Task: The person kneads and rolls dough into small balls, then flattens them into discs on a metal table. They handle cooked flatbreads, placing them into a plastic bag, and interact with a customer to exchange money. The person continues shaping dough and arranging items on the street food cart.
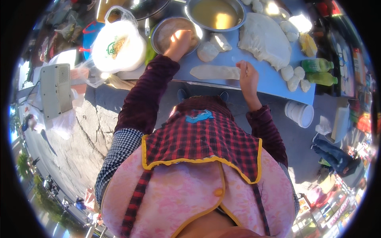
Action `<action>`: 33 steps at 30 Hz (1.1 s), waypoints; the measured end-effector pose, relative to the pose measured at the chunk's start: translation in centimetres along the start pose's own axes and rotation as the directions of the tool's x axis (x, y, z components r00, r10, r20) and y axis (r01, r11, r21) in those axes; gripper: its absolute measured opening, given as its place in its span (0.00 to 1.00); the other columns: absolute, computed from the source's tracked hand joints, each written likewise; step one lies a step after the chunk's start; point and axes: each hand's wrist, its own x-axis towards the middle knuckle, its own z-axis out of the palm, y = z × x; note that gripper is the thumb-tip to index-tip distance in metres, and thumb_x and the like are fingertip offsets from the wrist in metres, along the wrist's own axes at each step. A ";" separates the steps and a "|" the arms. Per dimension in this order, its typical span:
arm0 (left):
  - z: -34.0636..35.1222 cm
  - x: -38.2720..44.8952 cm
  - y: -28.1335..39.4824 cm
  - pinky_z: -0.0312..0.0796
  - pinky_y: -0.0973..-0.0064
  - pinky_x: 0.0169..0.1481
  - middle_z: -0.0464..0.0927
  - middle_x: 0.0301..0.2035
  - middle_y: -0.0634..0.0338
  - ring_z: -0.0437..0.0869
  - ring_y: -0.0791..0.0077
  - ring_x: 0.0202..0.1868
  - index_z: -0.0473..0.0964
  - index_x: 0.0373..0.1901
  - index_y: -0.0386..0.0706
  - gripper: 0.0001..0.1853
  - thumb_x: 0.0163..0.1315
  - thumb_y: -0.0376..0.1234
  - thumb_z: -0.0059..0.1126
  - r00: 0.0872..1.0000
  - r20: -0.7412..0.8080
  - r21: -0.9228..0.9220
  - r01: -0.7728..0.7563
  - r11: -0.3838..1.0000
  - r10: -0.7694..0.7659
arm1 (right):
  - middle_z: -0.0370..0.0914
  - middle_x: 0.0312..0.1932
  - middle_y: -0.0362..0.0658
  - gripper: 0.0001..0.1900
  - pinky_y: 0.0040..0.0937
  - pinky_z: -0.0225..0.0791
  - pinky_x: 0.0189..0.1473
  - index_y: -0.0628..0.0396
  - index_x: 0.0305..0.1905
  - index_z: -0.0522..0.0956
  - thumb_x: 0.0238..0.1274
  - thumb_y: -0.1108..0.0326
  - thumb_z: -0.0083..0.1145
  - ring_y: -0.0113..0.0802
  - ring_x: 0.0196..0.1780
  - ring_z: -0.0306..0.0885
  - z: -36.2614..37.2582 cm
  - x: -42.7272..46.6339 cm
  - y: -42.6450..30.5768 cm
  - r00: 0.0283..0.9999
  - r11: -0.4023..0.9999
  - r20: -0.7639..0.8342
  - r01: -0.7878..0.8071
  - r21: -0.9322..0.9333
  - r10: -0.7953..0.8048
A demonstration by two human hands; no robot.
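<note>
My left hand (181, 41) reaches into a metal bowl (154, 40) that holds a pale, crumbly or pasty mixture. Its fingertips are hidden in the mixture, so their grip cannot be made out. A long flat strip of dough (214, 72) lies along the near edge of the metal-topped table (268, 81). At the strip's right end is my right hand (249, 78), fingers drawn together and overlapping that end; I see nothing clearly pinched in them. Two dough lumps (207, 51) sit just beyond the strip. Farther right, a large dough mass (265, 38) lies under a thin plastic cover.
A basin of yellowish liquid (215, 13) stands behind the bowl. Left of it is a white plastic-bagged container (119, 47). Small dough balls (293, 77) and green bottles (318, 65) line the right side. A white bucket (299, 114) stands below the table's right end.
</note>
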 end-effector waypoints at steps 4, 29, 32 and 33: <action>0.1 0.3 -0.1 0.73 0.69 0.38 0.81 0.26 0.49 0.83 0.57 0.31 0.81 0.33 0.41 0.10 0.58 0.35 0.53 0.961 -0.240 0.119 -0.109 0.987 0.135 | 0.62 0.67 0.50 0.33 0.52 0.49 0.67 0.57 0.65 0.65 0.61 0.50 0.56 0.41 0.71 0.58 5.6 -6.3 0.4 0.924 0.776 0.172 0.381 -0.502 -0.342; 10.4 -8.9 7.6 0.73 0.62 0.42 0.80 0.36 0.47 0.81 0.49 0.38 0.77 0.42 0.36 0.13 0.53 0.29 0.54 0.887 -0.038 -0.124 -0.461 0.879 0.460 | 0.55 0.72 0.52 0.37 0.60 0.33 0.72 0.57 0.68 0.62 0.57 0.50 0.58 0.48 0.76 0.47 2.6 -6.6 4.0 0.931 0.820 0.283 0.342 -0.459 -0.230; 9.3 -9.6 8.9 0.69 0.60 0.54 0.74 0.51 0.45 0.76 0.49 0.52 0.70 0.55 0.36 0.24 0.53 0.30 0.55 0.947 0.100 -0.217 -0.278 0.936 0.305 | 0.58 0.70 0.53 0.37 0.61 0.36 0.71 0.59 0.66 0.63 0.55 0.49 0.60 0.50 0.75 0.48 3.6 -6.3 1.9 0.805 0.747 0.471 0.553 -0.371 -0.362; 8.5 -10.7 9.1 0.67 0.59 0.57 0.71 0.55 0.46 0.73 0.49 0.56 0.69 0.56 0.37 0.26 0.53 0.32 0.57 0.932 -0.010 -0.084 -0.361 0.929 0.362 | 0.58 0.70 0.53 0.37 0.61 0.36 0.71 0.60 0.66 0.63 0.56 0.50 0.60 0.50 0.75 0.48 3.5 -6.1 1.6 0.765 0.733 0.535 0.586 -0.346 -0.359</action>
